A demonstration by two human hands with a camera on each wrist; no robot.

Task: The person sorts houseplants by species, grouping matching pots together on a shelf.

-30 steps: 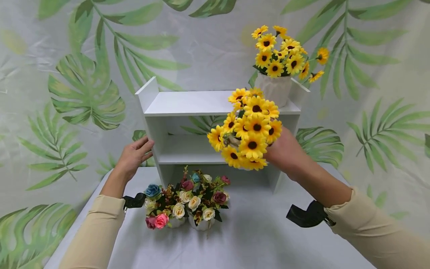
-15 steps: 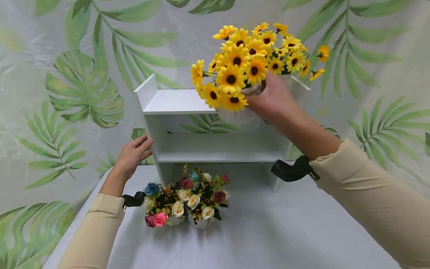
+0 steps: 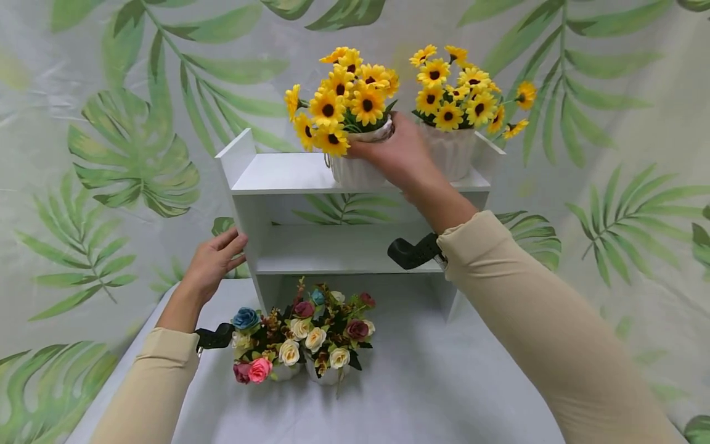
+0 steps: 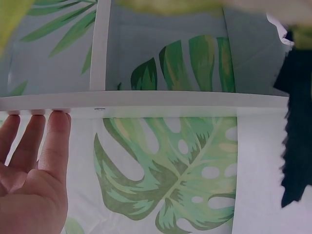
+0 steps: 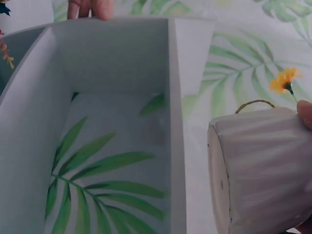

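While the left hand (image 3: 213, 262) rests its fingertips on the shelf unit (image 3: 283, 172), the right hand (image 3: 396, 151) grips the near flowerpot (image 3: 357, 171) above the top board.

Clock directions are read on the head view, with the near flowerpot as the dial's centre: the right hand clasps the pot's upper part from three o'clock, thumb toward the viewer, and the right wrist view shows the base apart from the board; yellow blooms (image 3: 344, 95) rise at twelve. Farther toward three, a second sunflower pot (image 3: 450, 151) stands upright on the same board. At eight, the left hand's fingers are extended and slightly spread, touching the outer side panel. Between six and seven, two rose pots (image 3: 327, 373) stand side by side on the white table (image 3: 421, 394), before the unit.
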